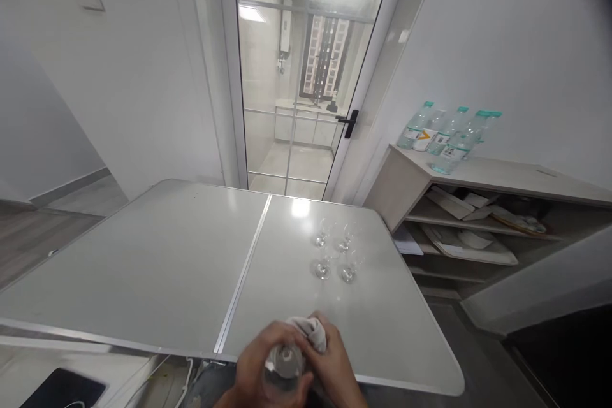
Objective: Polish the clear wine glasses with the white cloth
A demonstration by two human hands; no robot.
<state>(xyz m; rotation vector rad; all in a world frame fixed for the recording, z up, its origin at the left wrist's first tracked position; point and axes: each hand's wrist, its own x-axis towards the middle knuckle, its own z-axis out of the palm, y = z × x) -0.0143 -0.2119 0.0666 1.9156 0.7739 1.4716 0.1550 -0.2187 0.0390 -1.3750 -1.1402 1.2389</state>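
Close to the front edge of the table, my left hand is wrapped round a clear glass, whose round rim faces up towards me. My right hand grips a crumpled white cloth right beside that glass, and the two hands touch. Part of the cloth and the far side of the glass are hidden by my fingers. Beyond my hands, several clear stemmed glasses stand grouped on the right half of the table, among them a front-left glass and a front-right glass.
A metal seam crosses the table. At the right stands an open shelf unit with several plastic bottles on top and papers inside. A glass door is behind the table. A dark flat device lies at lower left.
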